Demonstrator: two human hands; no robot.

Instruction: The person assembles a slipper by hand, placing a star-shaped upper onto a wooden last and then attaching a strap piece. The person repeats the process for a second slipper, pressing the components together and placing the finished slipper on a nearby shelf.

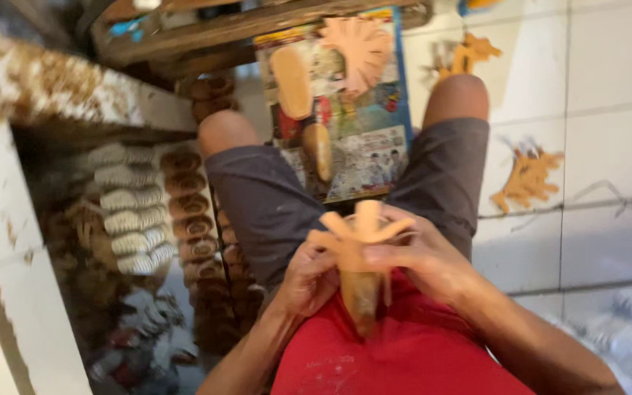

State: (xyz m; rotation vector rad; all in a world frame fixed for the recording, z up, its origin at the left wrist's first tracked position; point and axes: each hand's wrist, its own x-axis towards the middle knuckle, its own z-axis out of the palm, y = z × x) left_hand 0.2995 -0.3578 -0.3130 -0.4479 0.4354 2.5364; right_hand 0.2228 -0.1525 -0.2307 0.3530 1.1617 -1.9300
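Observation:
Both my hands hold one orange leather-like piece (357, 241) over my lap, its upper end split into several strips that fan outward. My left hand (307, 278) grips its lower left side, and my right hand (420, 254) pinches the strips from the right. The piece narrows to a darker tip near my red shirt. A printed paper sheet (360, 157) lies on the floor between my knees. It carries a fan-shaped orange cutout (363, 45) and two oval sole-like pieces (292, 80).
Stacks of woven sole-shaped pieces (134, 212), pale and brown, stand at the left beside my leg. Orange scrap cuttings (527, 178) lie on the white tiled floor at right. A wooden bench edge (206, 33) crosses the top, and a white wall edge (9, 241) is at left.

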